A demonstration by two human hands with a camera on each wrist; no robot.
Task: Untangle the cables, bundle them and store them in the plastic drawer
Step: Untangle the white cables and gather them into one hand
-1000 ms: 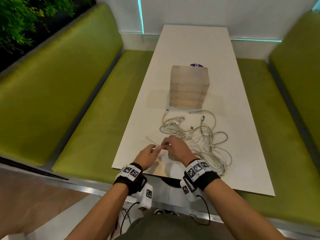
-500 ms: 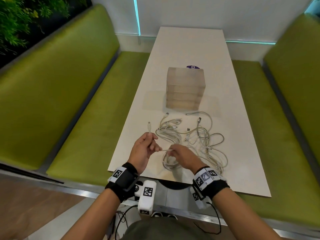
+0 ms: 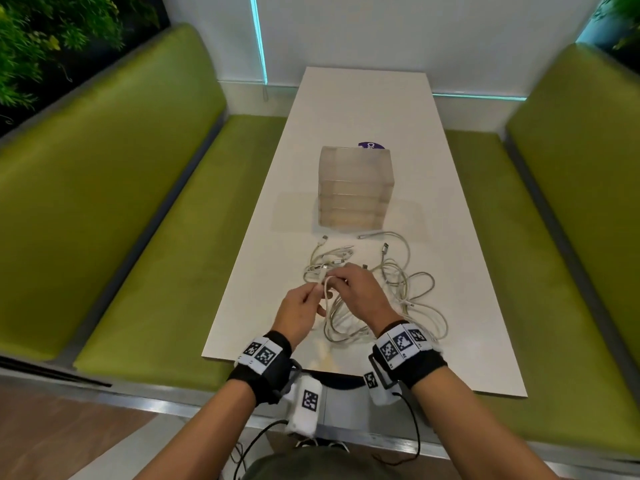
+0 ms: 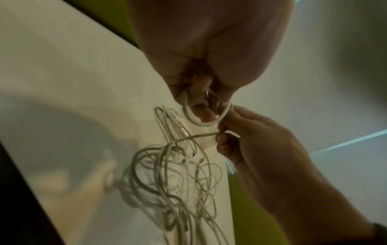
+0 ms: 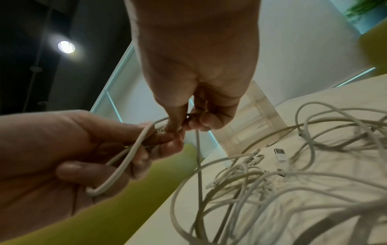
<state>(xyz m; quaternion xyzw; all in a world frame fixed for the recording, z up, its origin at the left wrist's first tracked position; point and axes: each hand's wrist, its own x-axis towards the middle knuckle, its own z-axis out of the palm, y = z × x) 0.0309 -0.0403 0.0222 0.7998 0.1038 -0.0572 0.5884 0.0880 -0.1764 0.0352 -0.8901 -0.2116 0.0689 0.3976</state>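
Note:
A tangle of white cables point(image 3: 388, 296) lies on the white table point(image 3: 363, 109) in front of a translucent plastic drawer unit point(image 3: 355, 190). My left hand point(image 3: 301, 306) pinches a small loop of one white cable point(image 4: 206, 120), folded back on itself. My right hand point(image 3: 356, 289) pinches the same cable point(image 5: 198, 149) just beside the left fingers, and the strand runs down from it into the tangle point(image 5: 282, 182). Both hands hover above the near left part of the pile. Loose plugs point(image 5: 279, 154) lie among the strands.
Green padded benches point(image 3: 121, 202) run along both sides of the table, the right one point(image 3: 554, 237) likewise. A purple round sticker point(image 3: 370, 145) shows behind the drawer unit. The table's near edge point(image 3: 311, 367) is just before my wrists.
My hands were apart with a straight stretch of cable between them; they have come together and the cable end is now folded into a loop in my left hand.

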